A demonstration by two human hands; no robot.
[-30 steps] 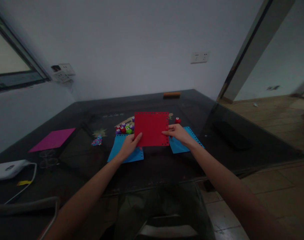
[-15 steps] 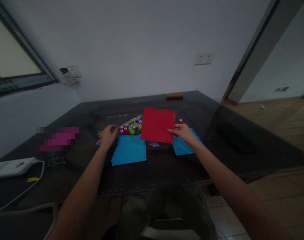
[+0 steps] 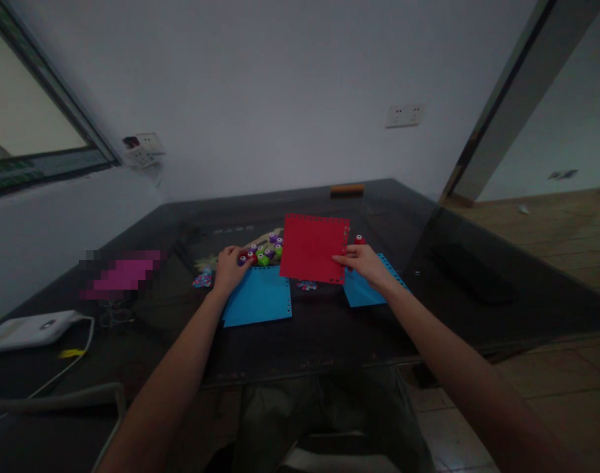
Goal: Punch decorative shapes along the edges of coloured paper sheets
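Observation:
My right hand (image 3: 363, 261) pinches the right edge of a red square sheet (image 3: 313, 249) with punched holes along its top and right sides, raised above the table. My left hand (image 3: 229, 269) is at the left end of a cluster of small round toys with eyes, its fingers curled about a purple toy (image 3: 242, 260). Green, red and purple toys (image 3: 263, 255) crowd beside it. Blue punched sheets (image 3: 260, 299) lie under my left wrist and in front of the toys. Another blue sheet (image 3: 363, 289) is partly hidden by my right hand. Behind that hand sits a red toy (image 3: 359, 240).
Small colourful pieces lie in a left pile (image 3: 202, 279) and a middle pile (image 3: 307, 285) on the dark table (image 3: 309, 348). An orange-brown block (image 3: 347, 190) stands at the back. Leftward are a pink blurred item (image 3: 127, 272) and a white corded device (image 3: 31, 330).
My left hand has moved right onto the toys, its fingers curling about the purple one. The left pile of pieces shows more now. My right hand keeps the red sheet nearly still.

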